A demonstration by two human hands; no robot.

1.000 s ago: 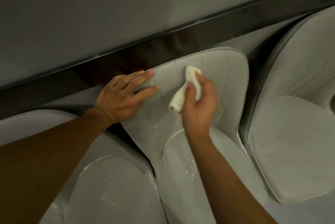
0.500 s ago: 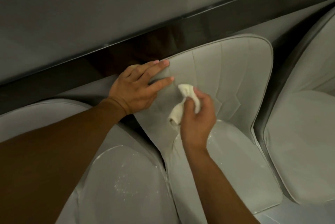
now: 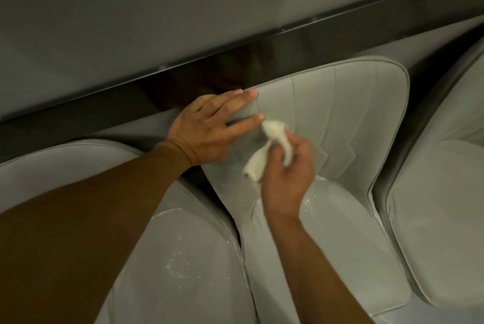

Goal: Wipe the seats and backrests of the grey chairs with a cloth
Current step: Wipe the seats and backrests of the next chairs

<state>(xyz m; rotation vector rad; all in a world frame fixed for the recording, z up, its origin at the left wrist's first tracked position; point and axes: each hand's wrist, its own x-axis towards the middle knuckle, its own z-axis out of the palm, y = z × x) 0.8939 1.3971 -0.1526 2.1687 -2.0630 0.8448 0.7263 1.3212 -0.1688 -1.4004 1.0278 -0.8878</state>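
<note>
Three grey padded chairs stand side by side below me. The middle chair (image 3: 340, 119) shows its stitched backrest and its seat (image 3: 340, 258). My left hand (image 3: 209, 127) rests flat on the backrest's upper left edge, fingers straight. My right hand (image 3: 288, 174) grips a bunched white cloth (image 3: 272, 137) against the lower left part of the same backrest, just under my left fingertips. White specks lie on the middle seat near the backrest's foot.
A left chair (image 3: 170, 258) with white crumbs on its seat and a right chair (image 3: 440, 219) flank the middle one closely. Behind the backrests runs a dark glossy strip (image 3: 131, 98) under a grey wall (image 3: 183, 9).
My right hand has drawn the cloth down the backrest from near its top edge to its lower left part. The left hand has stayed on the edge. The view has shifted left.
</note>
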